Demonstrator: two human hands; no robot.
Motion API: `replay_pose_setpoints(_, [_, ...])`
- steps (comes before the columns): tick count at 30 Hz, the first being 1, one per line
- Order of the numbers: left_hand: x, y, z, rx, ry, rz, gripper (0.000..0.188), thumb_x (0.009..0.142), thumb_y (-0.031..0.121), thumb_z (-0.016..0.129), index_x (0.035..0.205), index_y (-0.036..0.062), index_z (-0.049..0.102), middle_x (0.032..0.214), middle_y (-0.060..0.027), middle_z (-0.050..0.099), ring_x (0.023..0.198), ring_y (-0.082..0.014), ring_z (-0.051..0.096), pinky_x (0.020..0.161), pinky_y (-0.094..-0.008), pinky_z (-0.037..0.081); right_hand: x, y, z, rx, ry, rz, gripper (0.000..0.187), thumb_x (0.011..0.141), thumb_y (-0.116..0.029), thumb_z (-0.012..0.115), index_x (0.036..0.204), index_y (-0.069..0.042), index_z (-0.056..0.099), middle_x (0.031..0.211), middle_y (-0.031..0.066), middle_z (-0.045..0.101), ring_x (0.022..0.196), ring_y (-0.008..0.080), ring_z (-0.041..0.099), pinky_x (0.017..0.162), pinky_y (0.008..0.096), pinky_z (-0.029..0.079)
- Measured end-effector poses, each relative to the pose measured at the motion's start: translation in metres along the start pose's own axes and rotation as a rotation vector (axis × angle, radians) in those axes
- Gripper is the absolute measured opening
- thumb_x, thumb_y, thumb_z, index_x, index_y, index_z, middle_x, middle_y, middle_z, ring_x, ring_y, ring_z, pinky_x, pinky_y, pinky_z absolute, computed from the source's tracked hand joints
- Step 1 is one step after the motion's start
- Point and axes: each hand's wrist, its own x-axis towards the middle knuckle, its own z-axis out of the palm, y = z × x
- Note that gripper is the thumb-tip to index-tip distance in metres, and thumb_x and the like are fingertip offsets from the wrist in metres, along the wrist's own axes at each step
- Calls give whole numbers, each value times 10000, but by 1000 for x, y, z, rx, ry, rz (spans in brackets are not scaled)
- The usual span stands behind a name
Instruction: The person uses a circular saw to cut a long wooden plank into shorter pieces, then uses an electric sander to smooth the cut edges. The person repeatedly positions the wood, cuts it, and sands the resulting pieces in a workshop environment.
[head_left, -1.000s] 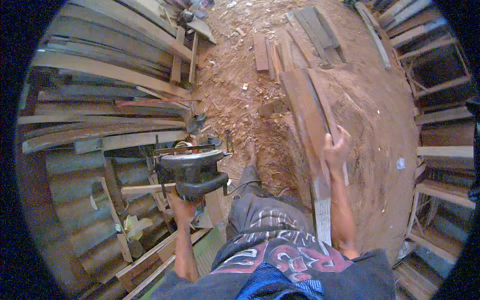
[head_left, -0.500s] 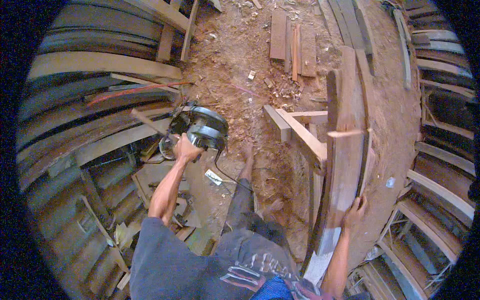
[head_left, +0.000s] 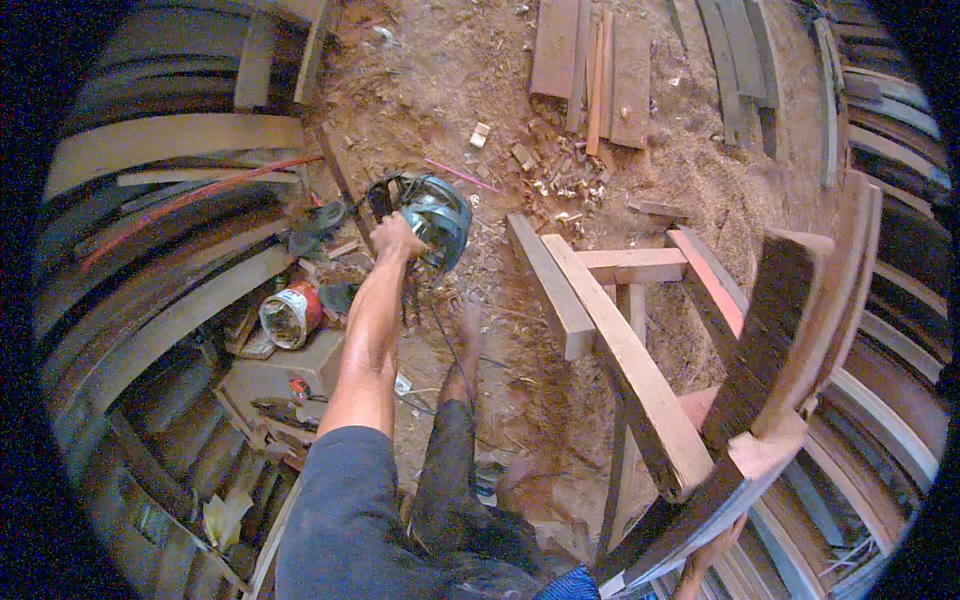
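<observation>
My left hand (head_left: 397,240) is wrapped around the handle of a portable circular saw (head_left: 443,222), held out over the ground at left of centre. The saw's cord hangs down past my foot. At the lower right, my right hand (head_left: 718,548) grips the outer edge of a long wooden board (head_left: 690,535); its fingers are partly hidden. More thick boards (head_left: 785,330) lie with it, tilted, at the right side of a wooden trestle (head_left: 630,370). A short wood piece (head_left: 765,452) sits across the boards.
Planks (head_left: 575,60) lie on the dirt floor ahead, with wood chips (head_left: 570,185) nearby. Stacked timber (head_left: 170,150) lines the left, and more lumber (head_left: 890,420) stands along the right. An open red-and-white can (head_left: 292,315) rests on a box (head_left: 285,370) at the left.
My left hand has carried the saw a little to the right. The boards under my right hand now appear farther right and more tilted, away from the trestle. The view has shifted too.
</observation>
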Motion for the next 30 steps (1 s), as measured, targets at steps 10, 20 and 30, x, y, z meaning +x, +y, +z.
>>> replay_pose_setpoints(10, [79,90,73,138,185,86,689,731,282,788,1328,60,525,1353,-147,545,1223,-350,556,998,-445,473,4,-11,-8,-171,-44,30,529,983,-369,533,1314,44,520,1300,170,550,1219,290,502,1068,424,369])
replay_pose_setpoints(20, [67,139,105,154,251,141,477,919,267,584,1387,192,523,1391,-147,480,1208,-363,520,967,-477,409,10,-20,-18,-220,-63,12,518,978,-335,542,1319,55,517,1320,181,545,1232,297,504,1082,430,363])
replay_pose_setpoints(30, [13,90,58,-26,176,334,505,873,209,581,1373,192,510,1374,-171,518,1198,-355,571,968,-507,456,2,-19,-20,-170,-64,-201,508,974,-301,551,1324,66,513,1340,191,539,1245,305,505,1095,435,356])
